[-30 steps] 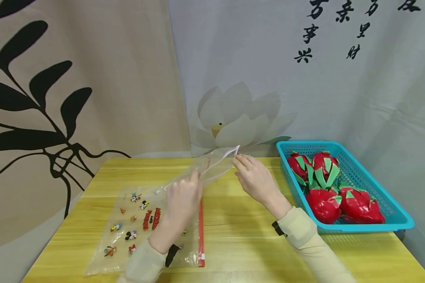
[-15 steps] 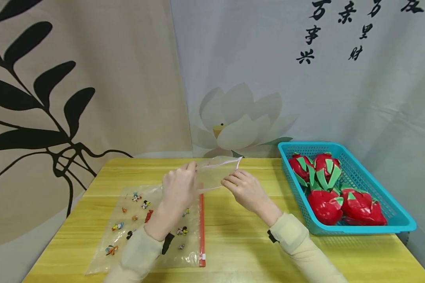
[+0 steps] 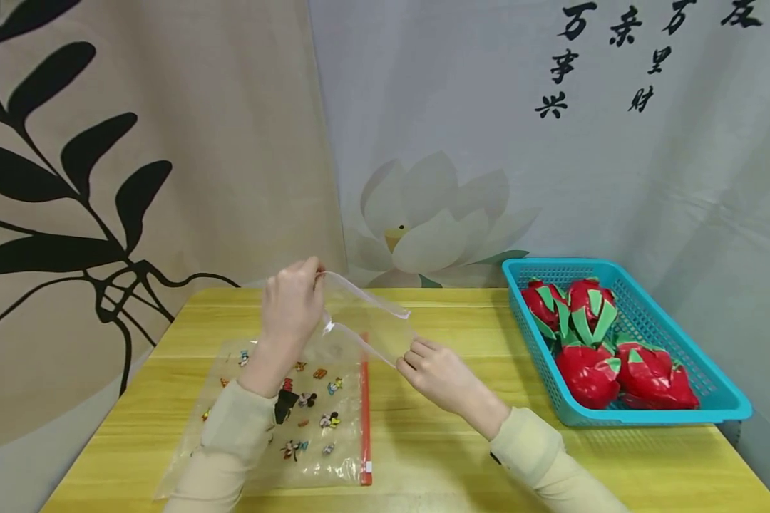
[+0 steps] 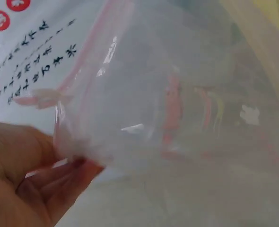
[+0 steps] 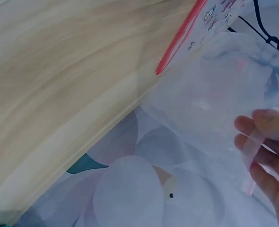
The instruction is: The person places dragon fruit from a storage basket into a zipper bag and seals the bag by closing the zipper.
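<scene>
A clear plastic zip bag [image 3: 372, 324] with pale pinkish strips along its mouth hangs between both hands above the table. Its two strips stand apart in the head view. My left hand [image 3: 290, 303] pinches one end of the bag near the top; the left wrist view shows the thumb and fingers [image 4: 66, 182] on its corner. At the other end, my right hand [image 3: 441, 377] grips the lower edge, and in the right wrist view its fingers [image 5: 267, 177] curl round the film. Under the left arm lies a second clear bag [image 3: 340, 463] with cartoon figures and a red zip edge.
On the right of the wooden table [image 3: 449, 456] stands a blue plastic basket [image 3: 654, 419]. Several red dragon fruits [image 3: 587, 377] with green leaves, shiny like wrapped models, lie in it. A printed curtain [image 3: 475, 92] hangs behind the table.
My left hand has moved left and slightly up, carrying its end of the bag. The right hand has come lower, and the bag's strips have spread wider apart.
</scene>
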The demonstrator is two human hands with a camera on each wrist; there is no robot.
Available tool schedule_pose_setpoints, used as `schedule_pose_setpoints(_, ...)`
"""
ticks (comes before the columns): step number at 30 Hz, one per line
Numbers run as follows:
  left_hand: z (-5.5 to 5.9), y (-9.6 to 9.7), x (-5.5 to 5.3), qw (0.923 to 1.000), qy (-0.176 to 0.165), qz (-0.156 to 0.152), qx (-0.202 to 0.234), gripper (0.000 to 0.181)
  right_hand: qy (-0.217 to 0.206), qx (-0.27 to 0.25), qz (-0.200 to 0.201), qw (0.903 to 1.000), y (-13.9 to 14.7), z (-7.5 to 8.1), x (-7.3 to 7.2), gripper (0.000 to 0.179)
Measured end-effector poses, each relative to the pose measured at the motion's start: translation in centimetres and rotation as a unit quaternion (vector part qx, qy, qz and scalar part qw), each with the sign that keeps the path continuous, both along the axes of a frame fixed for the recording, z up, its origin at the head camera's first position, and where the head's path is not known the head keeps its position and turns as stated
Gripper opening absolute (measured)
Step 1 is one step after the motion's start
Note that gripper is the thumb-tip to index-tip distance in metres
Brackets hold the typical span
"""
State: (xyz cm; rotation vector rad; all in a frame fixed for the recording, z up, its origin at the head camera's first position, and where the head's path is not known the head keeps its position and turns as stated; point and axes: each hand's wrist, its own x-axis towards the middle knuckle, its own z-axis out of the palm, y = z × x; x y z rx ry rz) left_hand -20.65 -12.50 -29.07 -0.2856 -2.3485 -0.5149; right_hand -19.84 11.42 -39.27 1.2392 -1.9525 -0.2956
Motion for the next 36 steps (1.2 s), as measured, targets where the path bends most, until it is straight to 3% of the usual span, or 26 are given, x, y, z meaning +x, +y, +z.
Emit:
schedule_pose_setpoints(3, 0.0, -0.2, 0.2, 0.9968, -0.057, -0.055, 0.008, 0.008, -0.013, -0.026, -0.014, 0.9995, 0.3, -0.1, -0.1, 0.017)
schedule_pose_setpoints(6, 0.0, -0.2, 0.5, 0.9926, -0.084, -0.087, 0.006, 0.01, -0.016, -0.051, -0.017, 0.9984, 0.7, -0.2, -0.4, 0.023)
schedule_pose_setpoints(12, -0.4, -0.2, 0.5, 0.9945, -0.041, -0.093, 0.023, 0.012, -0.016, -0.043, 0.02, 0.9987, 1.1, -0.8, -0.5, 0.021)
schedule_pose_setpoints(19, -0.6, -0.2, 0.3, 0.9903, -0.053, -0.127, 0.015, 0.012, -0.013, -0.043, 0.029, 0.9986, 1.8, -1.0, -0.6, 0.029)
schedule_pose_setpoints(24, -1.0, 0.1, 0.4, 0.9899, -0.035, -0.137, 0.002, 0.012, -0.011, -0.048, 0.039, 0.998, 2.4, -0.5, -0.5, 0.028)
schedule_pose_setpoints(30, -1.5, 0.6, 0.3, 0.9899, 0.008, -0.141, -0.014, 0.009, -0.03, -0.058, 0.021, 0.9976, 3.1, 1.3, 0.1, 0.038)
schedule_pose_setpoints(36, -1.9, 0.9, 0.1, 0.9884, 0.038, -0.146, -0.021, 0.006, -0.061, -0.081, -0.005, 0.9948, 5.0, 4.4, 0.9, 0.044)
